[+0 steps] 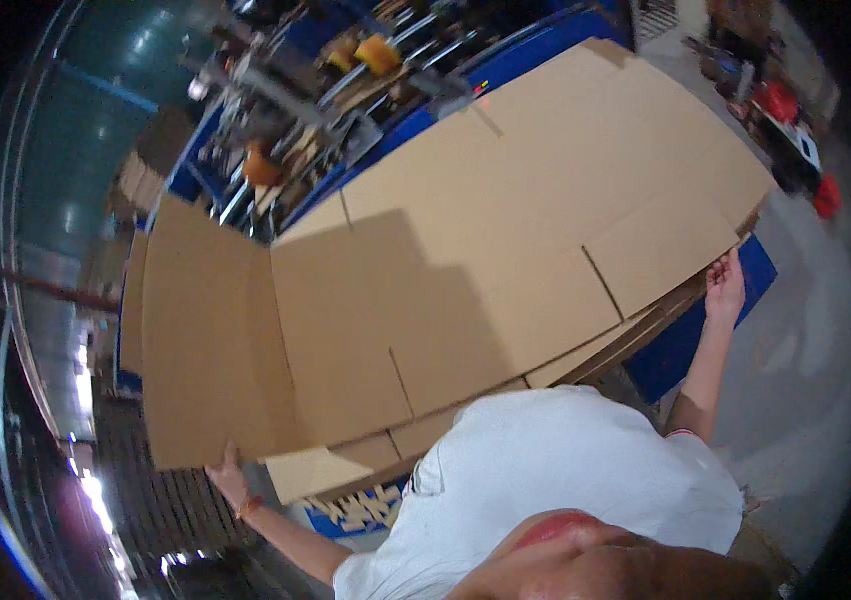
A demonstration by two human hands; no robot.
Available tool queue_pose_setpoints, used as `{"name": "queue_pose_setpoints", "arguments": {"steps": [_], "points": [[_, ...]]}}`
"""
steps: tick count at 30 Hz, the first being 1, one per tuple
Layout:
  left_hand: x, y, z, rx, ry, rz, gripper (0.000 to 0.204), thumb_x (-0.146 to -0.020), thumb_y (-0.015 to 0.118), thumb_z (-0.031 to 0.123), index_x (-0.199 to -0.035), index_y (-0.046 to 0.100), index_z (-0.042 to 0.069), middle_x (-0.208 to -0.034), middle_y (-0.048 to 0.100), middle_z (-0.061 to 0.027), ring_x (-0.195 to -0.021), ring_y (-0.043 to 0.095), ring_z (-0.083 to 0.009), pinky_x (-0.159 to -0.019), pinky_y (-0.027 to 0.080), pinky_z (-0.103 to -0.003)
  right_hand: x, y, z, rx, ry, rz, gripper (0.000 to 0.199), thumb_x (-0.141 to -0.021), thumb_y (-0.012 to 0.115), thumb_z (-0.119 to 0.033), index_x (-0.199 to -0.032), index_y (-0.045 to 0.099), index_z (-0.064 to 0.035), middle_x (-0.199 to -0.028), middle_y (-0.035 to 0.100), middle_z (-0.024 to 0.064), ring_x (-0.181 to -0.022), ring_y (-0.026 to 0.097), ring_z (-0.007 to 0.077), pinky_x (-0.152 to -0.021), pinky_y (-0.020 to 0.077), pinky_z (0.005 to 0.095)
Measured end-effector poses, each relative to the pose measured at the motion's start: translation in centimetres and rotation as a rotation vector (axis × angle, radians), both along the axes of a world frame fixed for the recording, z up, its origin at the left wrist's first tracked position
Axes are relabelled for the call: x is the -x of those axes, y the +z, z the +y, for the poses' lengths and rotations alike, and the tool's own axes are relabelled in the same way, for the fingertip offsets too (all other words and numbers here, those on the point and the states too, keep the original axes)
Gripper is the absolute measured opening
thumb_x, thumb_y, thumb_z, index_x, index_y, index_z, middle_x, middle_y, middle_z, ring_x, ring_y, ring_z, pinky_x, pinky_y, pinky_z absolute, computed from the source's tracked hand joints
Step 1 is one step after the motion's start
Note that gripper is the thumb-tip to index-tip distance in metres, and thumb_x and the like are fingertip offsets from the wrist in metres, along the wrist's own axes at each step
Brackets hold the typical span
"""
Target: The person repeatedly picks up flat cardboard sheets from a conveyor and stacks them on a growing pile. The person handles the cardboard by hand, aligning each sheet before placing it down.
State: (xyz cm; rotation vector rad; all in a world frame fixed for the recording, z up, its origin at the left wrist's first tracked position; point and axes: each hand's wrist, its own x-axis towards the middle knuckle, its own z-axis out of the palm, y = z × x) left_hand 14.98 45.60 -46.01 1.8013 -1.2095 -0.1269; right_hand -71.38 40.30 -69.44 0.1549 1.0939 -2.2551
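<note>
A large brown cardboard box blank (505, 220) with slots cut along its long edges spreads out in front of me. Its left panel (207, 340) is bent up along a crease. My left hand (229, 482) grips the near left corner of that panel, with part of the fingers behind the board. At the far right end, my right hand (725, 288) has its fingers closed on the near edge of the same blank. More cardboard blanks (345, 466) lie beneath it, showing along the near side.
Behind the blank stands a blue machine (535, 35) with metal rollers and orange parts. Small cardboard scraps (360, 508) lie on a blue surface below the stack. Red items (777, 100) stand at the far right by the grey floor (805, 300). A dark ribbed stack (160, 490) is at left.
</note>
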Motion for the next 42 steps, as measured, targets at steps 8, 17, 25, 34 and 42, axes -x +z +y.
{"name": "queue_pose_setpoints", "arguments": {"steps": [8,17,25,34,42], "points": [[5.2,-3.6,-0.5,0.123,0.069,0.123,0.031,-0.085,0.065,0.005,-0.112,0.052,-0.005,-0.106,0.059,-0.0105,-0.095,0.056,-0.0173,-0.079,0.049,-0.029,3.0,1.2,-1.8,-0.22,0.077,0.339,0.033,-0.088,0.064,-0.028,-0.114,0.057,-0.0073,-0.093,0.06,-0.0003,-0.068,0.055,0.0076,-0.054,0.0422,0.0249],[5.7,-6.2,-0.8,0.261,0.092,0.206,0.029,-0.086,0.068,0.011,-0.109,0.057,-0.003,-0.104,0.061,-0.0094,-0.094,0.057,-0.0163,-0.08,0.048,-0.03,-11.8,13.6,-2.1,0.096,-0.222,0.58,0.035,-0.094,0.051,-0.013,-0.127,0.048,-0.0019,-0.123,0.055,0.0144,-0.105,0.057,0.0241,-0.086,0.0487,0.0378],[16.7,-10.8,-4.3,0.273,-0.225,-0.074,0.04,-0.078,0.064,-0.003,-0.117,0.059,-0.002,-0.119,0.061,-0.0151,-0.109,0.057,-0.0241,-0.094,0.045,-0.035,-17.9,11.6,-5.4,0.059,-0.052,1.668,0.033,-0.091,0.054,-0.015,-0.12,0.055,0.0011,-0.113,0.062,0.0189,-0.101,0.061,0.0294,-0.088,0.0493,0.0371],[23.9,-15.2,-6.9,-0.134,-0.67,-0.701,0.065,-0.073,0.05,-0.008,-0.131,0.054,0.019,-0.142,0.043,-0.009,-0.131,0.04,-0.0331,-0.108,0.029,-0.05,-27.0,10.0,-6.0,0.088,0.655,2.474,0.063,-0.079,0.061,-0.047,-0.127,0.053,-0.0074,-0.132,0.052,0.0134,-0.124,0.048,0.0332,-0.101,0.0405,0.0436],[23.6,-15.2,-7.4,-0.143,-0.705,-0.708,0.069,-0.07,0.053,-0.009,-0.133,0.052,0.019,-0.142,0.043,-0.0103,-0.132,0.037,-0.0345,-0.108,0.028,-0.052,-27.5,9.0,-6.9,0.097,0.771,2.585,0.073,-0.065,0.066,-0.054,-0.127,0.055,-0.0158,-0.135,0.05,0.0089,-0.125,0.046,0.0314,-0.103,0.0375,0.0445]]}}
